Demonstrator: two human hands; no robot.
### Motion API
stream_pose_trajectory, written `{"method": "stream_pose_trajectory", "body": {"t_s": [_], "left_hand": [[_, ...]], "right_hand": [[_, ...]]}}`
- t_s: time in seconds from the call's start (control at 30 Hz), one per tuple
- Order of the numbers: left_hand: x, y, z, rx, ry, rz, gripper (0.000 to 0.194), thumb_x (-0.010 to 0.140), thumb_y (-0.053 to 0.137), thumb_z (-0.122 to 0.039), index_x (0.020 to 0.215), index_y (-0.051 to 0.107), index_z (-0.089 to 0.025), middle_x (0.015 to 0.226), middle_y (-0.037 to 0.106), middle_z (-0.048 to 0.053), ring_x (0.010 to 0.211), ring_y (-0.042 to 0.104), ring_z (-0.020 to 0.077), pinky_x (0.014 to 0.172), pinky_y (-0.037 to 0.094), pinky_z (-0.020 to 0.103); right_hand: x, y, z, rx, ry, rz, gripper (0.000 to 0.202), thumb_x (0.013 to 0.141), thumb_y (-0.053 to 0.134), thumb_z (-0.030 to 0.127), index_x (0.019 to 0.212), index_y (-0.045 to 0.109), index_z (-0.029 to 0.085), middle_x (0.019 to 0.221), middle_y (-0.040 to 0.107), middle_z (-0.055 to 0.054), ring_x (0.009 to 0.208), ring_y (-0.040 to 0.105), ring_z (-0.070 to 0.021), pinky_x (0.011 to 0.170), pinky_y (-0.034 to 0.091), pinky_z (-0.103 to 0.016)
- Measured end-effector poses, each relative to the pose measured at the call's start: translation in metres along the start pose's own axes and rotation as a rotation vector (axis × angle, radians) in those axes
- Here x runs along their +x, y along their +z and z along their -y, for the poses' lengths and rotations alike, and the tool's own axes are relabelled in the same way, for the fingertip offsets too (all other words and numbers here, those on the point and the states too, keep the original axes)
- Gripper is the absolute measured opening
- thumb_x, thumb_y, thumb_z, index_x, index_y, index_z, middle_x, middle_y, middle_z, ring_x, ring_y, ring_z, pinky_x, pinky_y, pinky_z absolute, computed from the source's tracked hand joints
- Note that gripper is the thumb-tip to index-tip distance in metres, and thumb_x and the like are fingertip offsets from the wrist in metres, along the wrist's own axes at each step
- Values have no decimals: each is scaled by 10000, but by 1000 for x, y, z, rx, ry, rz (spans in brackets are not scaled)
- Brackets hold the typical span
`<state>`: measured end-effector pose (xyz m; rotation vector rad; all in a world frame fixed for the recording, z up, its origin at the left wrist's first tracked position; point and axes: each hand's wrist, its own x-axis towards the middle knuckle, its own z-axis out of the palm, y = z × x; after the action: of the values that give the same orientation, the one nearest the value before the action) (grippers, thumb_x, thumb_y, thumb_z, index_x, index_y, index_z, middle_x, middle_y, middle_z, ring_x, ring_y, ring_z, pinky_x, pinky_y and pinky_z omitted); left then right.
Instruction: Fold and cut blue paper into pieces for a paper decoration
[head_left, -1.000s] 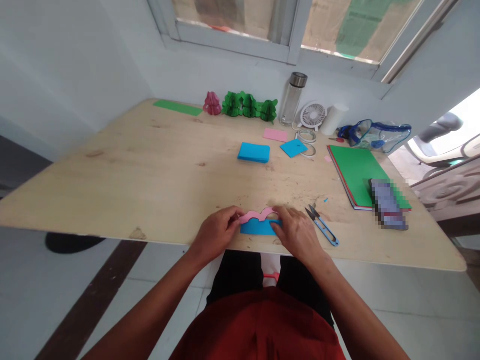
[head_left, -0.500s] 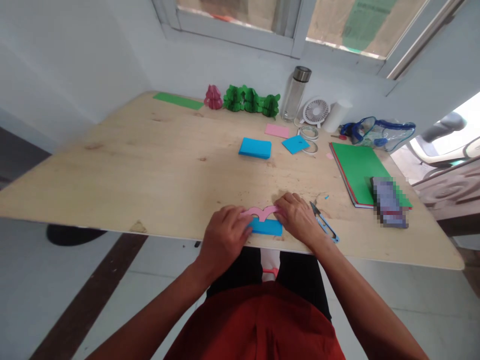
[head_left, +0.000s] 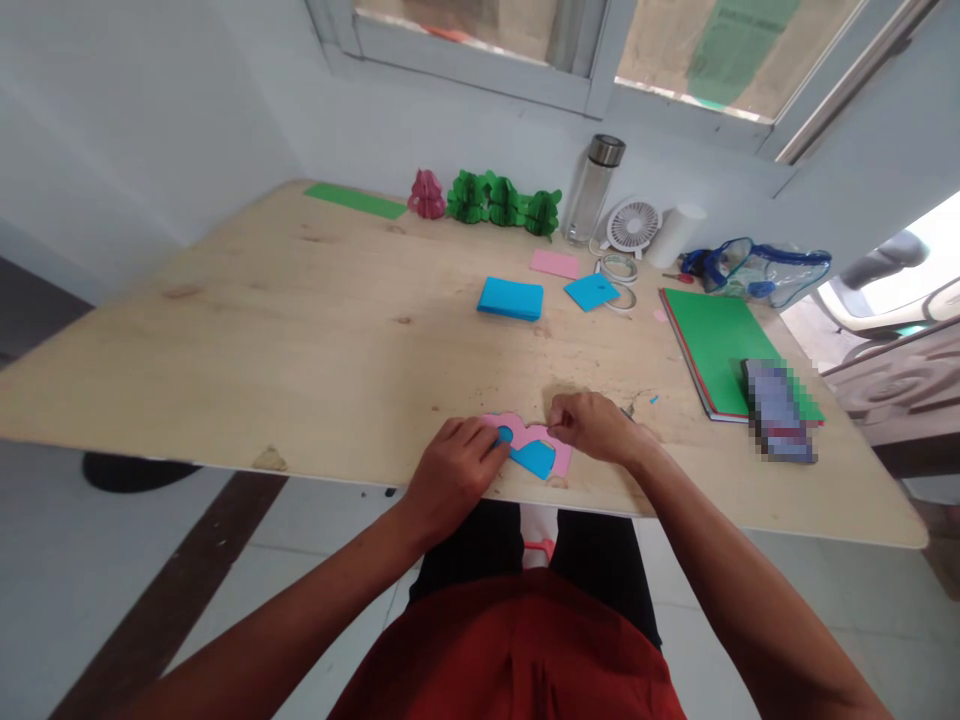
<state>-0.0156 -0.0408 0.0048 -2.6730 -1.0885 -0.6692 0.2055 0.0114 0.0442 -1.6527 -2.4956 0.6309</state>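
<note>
A pink paper cutout (head_left: 561, 458) with a scalloped top edge lies over blue paper (head_left: 536, 460) near the table's front edge. The blue shows through its cut-away part. My left hand (head_left: 459, 462) presses on the left end of both papers, thumb and fingers closed on the pink cutout. At the cutout's upper right edge, my right hand (head_left: 591, 428) is curled closed; what its fingertips hold, if anything, is hidden. Behind my right wrist the tip of the blue-handled thread snips (head_left: 628, 412) shows; their handles are covered.
Farther back lie a blue paper stack (head_left: 510, 298), a blue sheet (head_left: 591, 291), pink paper (head_left: 554, 264) and tape rolls (head_left: 618, 267). Green paper decorations (head_left: 502, 200), a glass bottle (head_left: 592, 195) and a small fan (head_left: 634, 225) stand by the wall. A phone (head_left: 778, 410) rests on a green folder (head_left: 731, 345).
The pink cutout has come down flat over the blue paper, which now sits tilted. My right hand has curled its fingers and its forearm now covers most of the snips.
</note>
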Motion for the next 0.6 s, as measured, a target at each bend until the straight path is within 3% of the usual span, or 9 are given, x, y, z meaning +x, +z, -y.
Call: {"method": "stream_pose_trajectory", "body": {"t_s": [0.27,0.43,0.6], "left_hand": [[6,8,11,27,-14,-78,244,936,428,-116,884,660,-168,820,674,75,758,574,209,698,439,350],[-4,9,4,-15,-23,-98,256,924,443,-100,1031,668,-161,991,697,109,858,622,217,768,486,364],[-11,12,2,-72,-37,-53,279,894,445,-85,1035,676,-152,1071,693,137,982,640,250,878,511,425]], "right_hand": [[-26,11,9,134,86,-63,64,795,604,152,781,632,208,641,634,30,582,557,-107,545,343,-208],[-39,13,22,194,126,-90,110,825,551,158,769,633,205,616,611,25,560,533,-114,540,335,-222],[-41,16,23,203,100,-106,134,826,541,169,792,663,215,657,651,14,586,559,-124,556,351,-228]]}}
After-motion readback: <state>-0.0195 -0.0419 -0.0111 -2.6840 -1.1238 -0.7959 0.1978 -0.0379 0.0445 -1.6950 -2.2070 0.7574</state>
